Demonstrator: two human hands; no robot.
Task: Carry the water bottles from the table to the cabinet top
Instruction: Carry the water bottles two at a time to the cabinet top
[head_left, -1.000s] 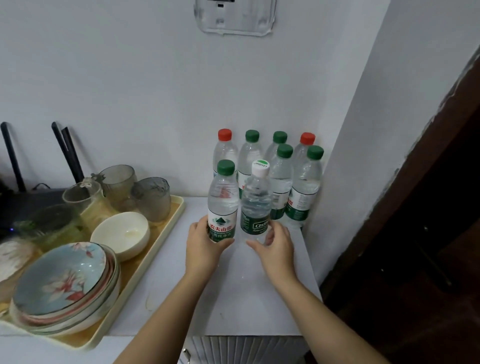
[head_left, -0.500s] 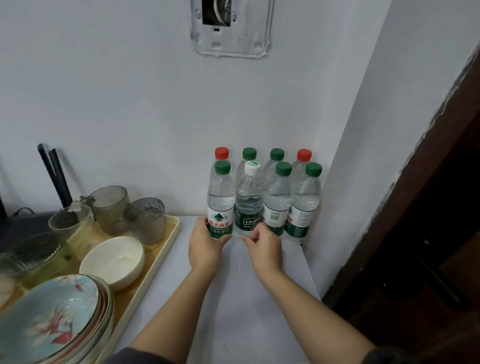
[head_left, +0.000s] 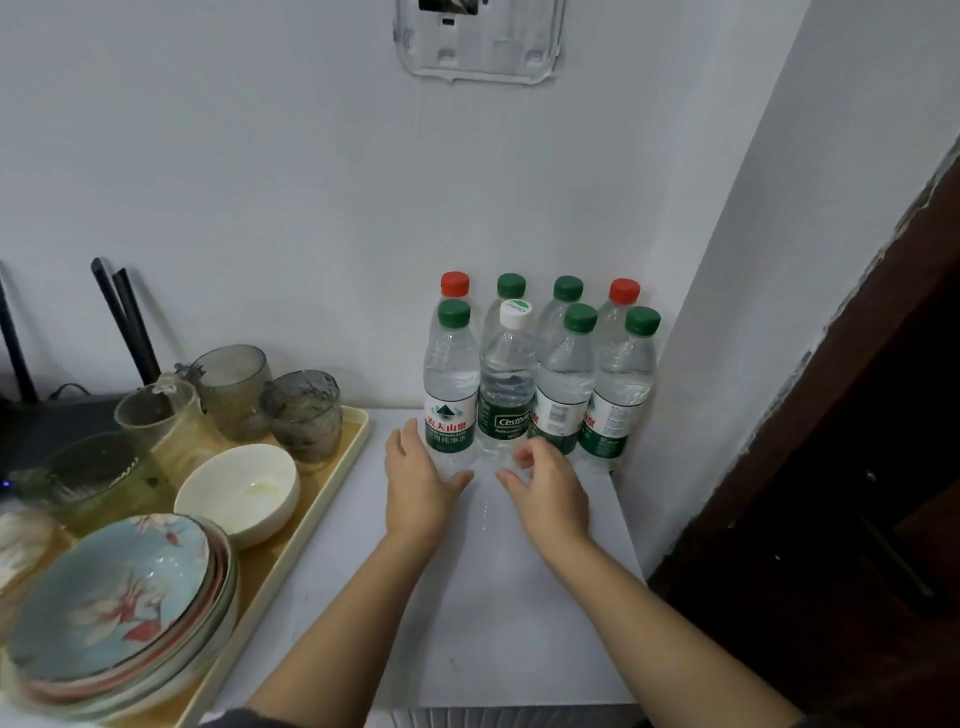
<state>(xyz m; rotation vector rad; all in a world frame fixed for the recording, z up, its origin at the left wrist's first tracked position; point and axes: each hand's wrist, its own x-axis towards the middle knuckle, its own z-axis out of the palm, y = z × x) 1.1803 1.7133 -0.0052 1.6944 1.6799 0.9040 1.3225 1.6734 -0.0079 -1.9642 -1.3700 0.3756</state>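
A tray (head_left: 358, 434) holds 3 glasses, a white bowl (head_left: 239, 491) and stacked plates (head_left: 119, 613).

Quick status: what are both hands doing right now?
Left hand: open, loosely at the base of the front-left green-capped bottle.
Right hand: open, fingers loose at the white-capped bottle, no firm grip.

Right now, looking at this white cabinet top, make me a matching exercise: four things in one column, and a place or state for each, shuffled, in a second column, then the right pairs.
Things
1. clear water bottle with the white cap
2. plain white ceramic bowl
3. clear water bottle with the red cap at the back right
4. stack of blue floral plates

Places or states
A. front of the cream tray, nearest the camera
B. front row, second from the left
C. back row, next to the side wall
D. on the tray, just in front of the grey glass cups

Pairs: 1-B, 2-D, 3-C, 4-A
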